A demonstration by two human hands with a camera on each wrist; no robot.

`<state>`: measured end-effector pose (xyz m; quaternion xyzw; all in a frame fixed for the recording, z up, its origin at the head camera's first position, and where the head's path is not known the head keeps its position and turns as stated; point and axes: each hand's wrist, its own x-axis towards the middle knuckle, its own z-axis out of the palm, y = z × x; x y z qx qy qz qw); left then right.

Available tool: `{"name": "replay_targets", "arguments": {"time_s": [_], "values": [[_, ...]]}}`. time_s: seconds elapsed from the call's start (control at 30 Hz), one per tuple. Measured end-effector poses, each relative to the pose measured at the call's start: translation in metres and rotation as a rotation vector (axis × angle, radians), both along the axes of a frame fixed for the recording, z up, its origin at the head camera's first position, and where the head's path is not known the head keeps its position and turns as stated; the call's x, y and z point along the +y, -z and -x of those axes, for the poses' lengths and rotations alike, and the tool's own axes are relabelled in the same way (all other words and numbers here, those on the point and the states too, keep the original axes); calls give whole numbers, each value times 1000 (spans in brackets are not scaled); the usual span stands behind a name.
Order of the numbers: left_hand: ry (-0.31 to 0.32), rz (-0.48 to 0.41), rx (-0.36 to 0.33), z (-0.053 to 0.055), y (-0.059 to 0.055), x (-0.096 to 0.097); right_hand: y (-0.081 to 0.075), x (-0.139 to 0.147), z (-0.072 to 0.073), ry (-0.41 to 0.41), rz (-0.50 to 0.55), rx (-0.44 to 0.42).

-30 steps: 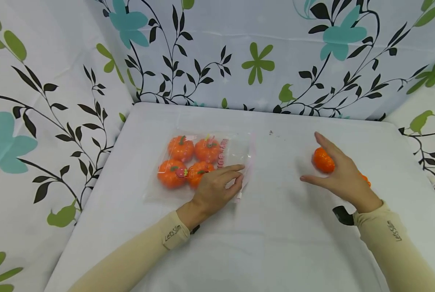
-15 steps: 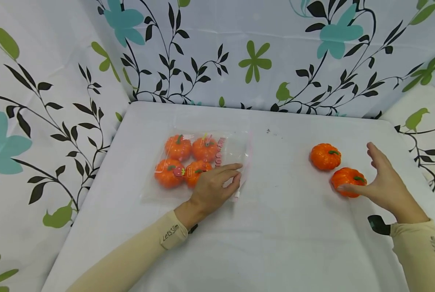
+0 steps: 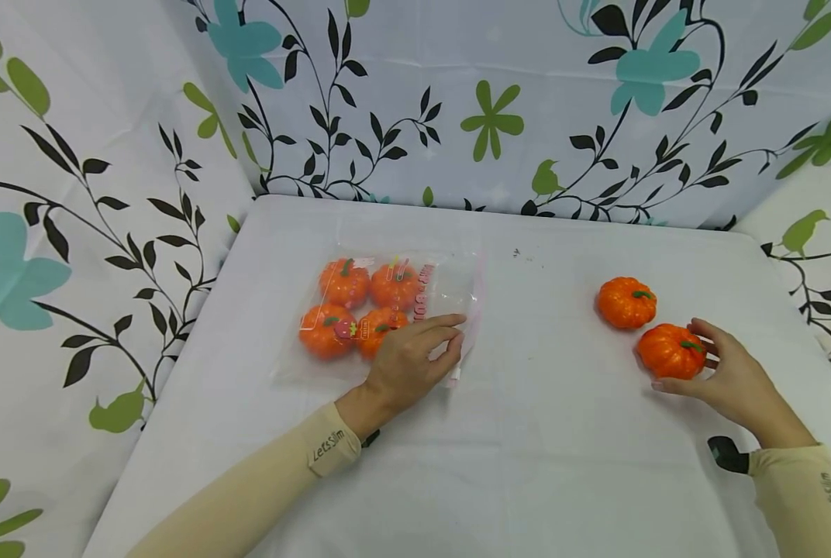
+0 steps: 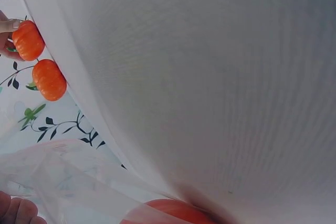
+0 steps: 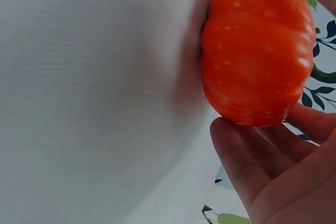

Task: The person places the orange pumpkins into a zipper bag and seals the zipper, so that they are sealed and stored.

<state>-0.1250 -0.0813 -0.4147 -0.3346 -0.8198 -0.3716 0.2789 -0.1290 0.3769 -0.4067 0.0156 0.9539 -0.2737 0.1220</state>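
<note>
In the head view, a clear zip bag [image 3: 450,291] with several small orange pumpkins [image 3: 328,332] inside lies left of centre. My left hand [image 3: 412,356] pinches the bag near its right-hand opening; in the left wrist view its fingers [image 4: 18,211] show beside the raised film. At the right, my right hand [image 3: 739,387] holds a loose orange pumpkin [image 3: 670,351] with a green stem, thumb on the near side and fingers on the far side. The right wrist view shows this pumpkin [image 5: 257,51] between fingers and thumb, low at the white cloth.
A second loose pumpkin [image 3: 626,303] sits just behind and left of the held one. White cloth covers the table [image 3: 527,434]. A leaf-patterned curtain [image 3: 401,101] stands along the back and sides.
My right hand has moved right and back toward me from above the far pumpkin, and its fingers have closed round the nearer one. The left hand stays at the bag.
</note>
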Motion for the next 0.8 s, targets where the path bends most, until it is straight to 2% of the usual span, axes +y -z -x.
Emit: {"name": "replay_targets", "arguments": {"time_s": [0.17, 0.3, 0.47, 0.8], "values": [[3, -2, 0, 0, 0, 0, 1, -2, -4, 29, -45, 13], [6, -6, 3, 0, 0, 0, 0, -6, -5, 22, -18, 11], [7, -11, 1, 0, 1, 0, -4, -19, -3, -29, 45, -13], [-10, 4, 7, -1, 1, 1, -16, -61, 9, -172, 162, 56]]}}
